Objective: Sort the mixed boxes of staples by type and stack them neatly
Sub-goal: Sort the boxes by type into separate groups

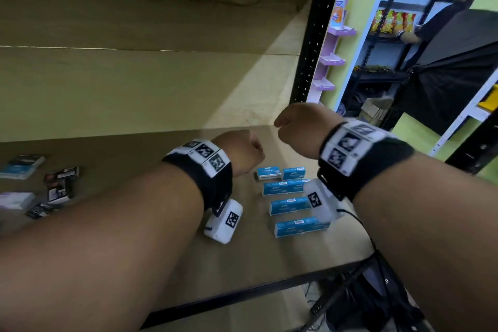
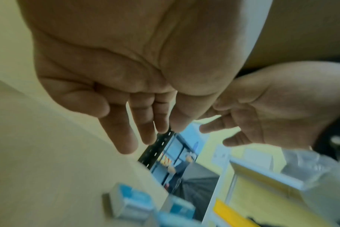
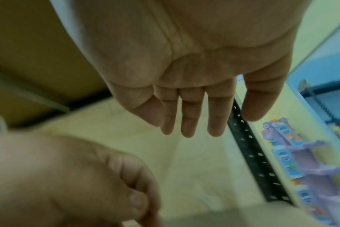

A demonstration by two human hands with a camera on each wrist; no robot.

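- several blue boxes point(image 1: 288, 187) already lie in rows on the shelf point(image 1: 151, 159) at right, near the front edge, below the hands; judged from this, the blue type is mostly gathered, though laid side by side and not visibly stacked.
- a looser mix of dark boxes point(image 1: 60, 183) and pale boxes point(image 1: 21, 167) sits well apart at far left, unsorted; that group looks like what is left.
- left hand point(image 1: 242, 152) and right hand point(image 1: 299, 127) hover above the blue rows, near each other, holding nothing; wrist views show fingers loosely hanging, spread, no box in either grip.
- blue boxes read "staples" in white; the small logo above it and the barcode labels are too small to read. dark boxes' print is unreadable.
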